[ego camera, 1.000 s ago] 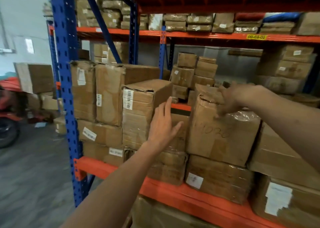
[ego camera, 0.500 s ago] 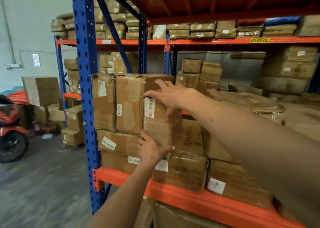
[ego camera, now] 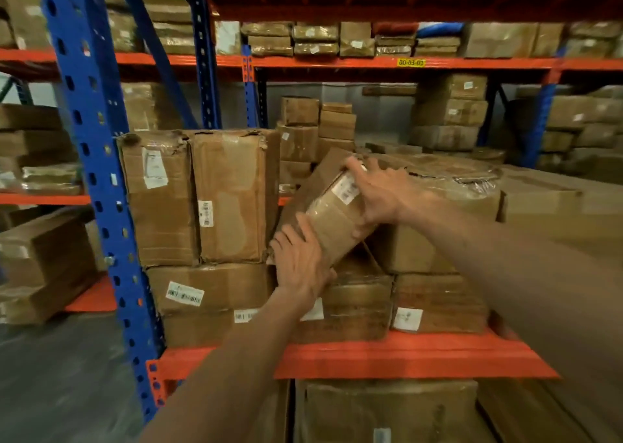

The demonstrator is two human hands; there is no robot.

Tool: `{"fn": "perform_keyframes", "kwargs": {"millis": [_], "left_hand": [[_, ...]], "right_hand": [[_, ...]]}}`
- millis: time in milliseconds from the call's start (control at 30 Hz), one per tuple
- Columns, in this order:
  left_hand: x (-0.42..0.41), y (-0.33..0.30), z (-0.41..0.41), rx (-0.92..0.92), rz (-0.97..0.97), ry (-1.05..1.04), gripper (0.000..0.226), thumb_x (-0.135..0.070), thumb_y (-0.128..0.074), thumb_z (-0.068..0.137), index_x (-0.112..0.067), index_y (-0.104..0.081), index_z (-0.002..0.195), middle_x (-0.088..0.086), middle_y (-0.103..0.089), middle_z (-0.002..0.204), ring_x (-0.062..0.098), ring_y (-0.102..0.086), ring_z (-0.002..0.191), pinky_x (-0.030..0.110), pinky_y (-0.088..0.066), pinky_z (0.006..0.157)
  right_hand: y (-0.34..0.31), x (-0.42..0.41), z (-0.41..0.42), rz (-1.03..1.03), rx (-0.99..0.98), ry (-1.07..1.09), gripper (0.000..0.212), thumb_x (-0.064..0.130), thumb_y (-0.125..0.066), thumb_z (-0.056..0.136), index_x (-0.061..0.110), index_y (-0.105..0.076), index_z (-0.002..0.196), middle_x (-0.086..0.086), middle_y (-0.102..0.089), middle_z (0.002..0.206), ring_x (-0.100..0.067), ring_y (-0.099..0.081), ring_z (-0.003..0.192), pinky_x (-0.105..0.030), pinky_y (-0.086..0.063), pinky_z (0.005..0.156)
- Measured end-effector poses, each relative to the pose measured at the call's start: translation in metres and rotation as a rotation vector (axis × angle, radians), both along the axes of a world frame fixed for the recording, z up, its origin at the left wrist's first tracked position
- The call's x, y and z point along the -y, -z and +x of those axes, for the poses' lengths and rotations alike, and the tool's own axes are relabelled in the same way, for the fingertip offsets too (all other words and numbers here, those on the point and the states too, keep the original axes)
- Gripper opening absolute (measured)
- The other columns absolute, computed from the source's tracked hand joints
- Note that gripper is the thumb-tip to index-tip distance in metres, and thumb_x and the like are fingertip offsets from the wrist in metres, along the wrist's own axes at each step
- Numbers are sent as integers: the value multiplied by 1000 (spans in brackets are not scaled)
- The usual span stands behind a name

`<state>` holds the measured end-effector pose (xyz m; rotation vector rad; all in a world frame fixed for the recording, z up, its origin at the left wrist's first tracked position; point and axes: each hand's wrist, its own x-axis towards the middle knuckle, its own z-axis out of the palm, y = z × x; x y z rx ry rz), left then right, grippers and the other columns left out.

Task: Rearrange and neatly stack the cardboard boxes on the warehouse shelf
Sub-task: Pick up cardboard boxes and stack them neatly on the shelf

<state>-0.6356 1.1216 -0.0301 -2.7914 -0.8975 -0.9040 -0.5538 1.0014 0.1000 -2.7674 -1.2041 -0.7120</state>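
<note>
You held a small box [ego camera: 332, 213] tipped to one side, above the shelf [ego camera: 387, 355]. Your left hand [ego camera: 300, 260] gripped its low end, fingers wrapped on it. Your right hand [ego camera: 384, 195] clamped its top end, fingers spread over its white label [ego camera: 345, 186].

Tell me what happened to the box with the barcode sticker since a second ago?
It stood upright in the row; now the barcoded box is tipped over to the right, pulled out from beside the tall boxes. The left hand took hold of its lower end, and the right hand left the plastic-wrapped box and took hold of its top. The other boxes stayed put.
</note>
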Motion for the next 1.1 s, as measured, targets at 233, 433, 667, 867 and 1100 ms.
{"fn": "perform_keyframes", "kwargs": {"millis": [233,433,667,867,1100], "left_hand": [[-57,6,-13,-363,614,262,123,-50,-82,64,-8,-6,152,25,-37,132,41,-41,114,53,-37,102],[-67,11,5,-393,599,286,130,-67,-75,68,-12,4,156,27,-30,144,42,-38,125,55,-29,108],[-78,13,19,-423,532,298,131,-64,-75,72,-13,12,155,21,-22,147,38,-31,128,52,-23,111],[-79,12,25,-417,472,287,132,-62,-78,69,-15,12,153,19,-22,147,36,-29,131,52,-20,115],[-69,12,5,-332,356,350,130,-67,-68,77,-17,25,153,26,1,160,41,1,149,54,2,121]], "right_hand": [[109,30,11,227,-380,113,96,64,-90,53,29,-28,117,-13,-63,112,-34,-63,93,-46,-55,80],[115,15,37,-145,212,91,101,77,-68,69,35,-24,150,-22,-16,157,-40,-19,144,-51,-19,116],[106,-1,61,-239,-133,-2,106,57,-72,83,38,0,157,-14,-16,162,-31,-14,150,-45,-10,123],[102,-9,59,-261,-140,37,107,58,-73,81,36,-1,158,-14,-18,161,-31,-13,150,-46,-7,122],[59,-19,50,-436,-301,81,110,56,-80,75,37,-9,157,-8,-26,158,-35,-33,141,-49,-35,112]]}}
